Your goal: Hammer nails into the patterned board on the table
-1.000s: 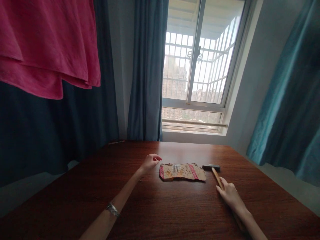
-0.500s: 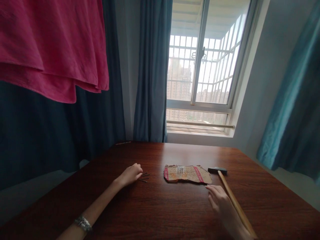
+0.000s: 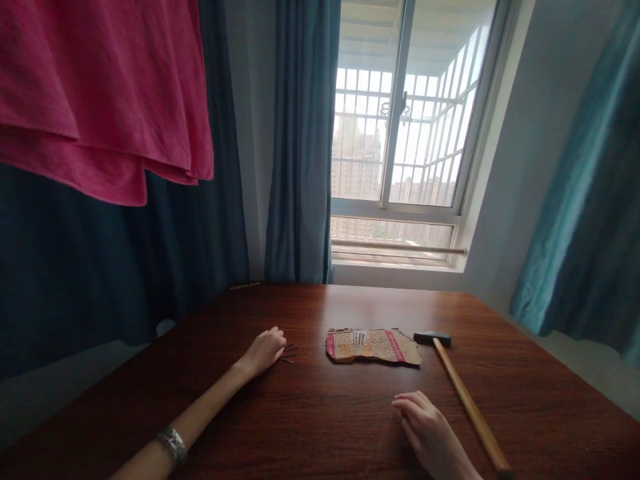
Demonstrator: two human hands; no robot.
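Note:
My left hand (image 3: 265,350) rests on the brown wooden table (image 3: 325,413) with its fingers curled over a few loose nails (image 3: 289,353). To its right lies a patterned piece of board (image 3: 373,346) with several nails standing upright in it. A hammer (image 3: 463,393) with a dark head and a long wooden handle lies to the right of the board. My right hand (image 3: 430,433) lies loosely on the table to the left of the handle, fingers slightly bent, holding nothing.
A pink cloth (image 3: 100,93) hangs at the upper left. Blue curtains (image 3: 300,140) flank a barred window (image 3: 400,133) behind the table. The table's far edge meets the wall under the window sill.
My left hand drew back from the board to the loose nails on its left. My right hand left the hammer handle and slid left and nearer to me.

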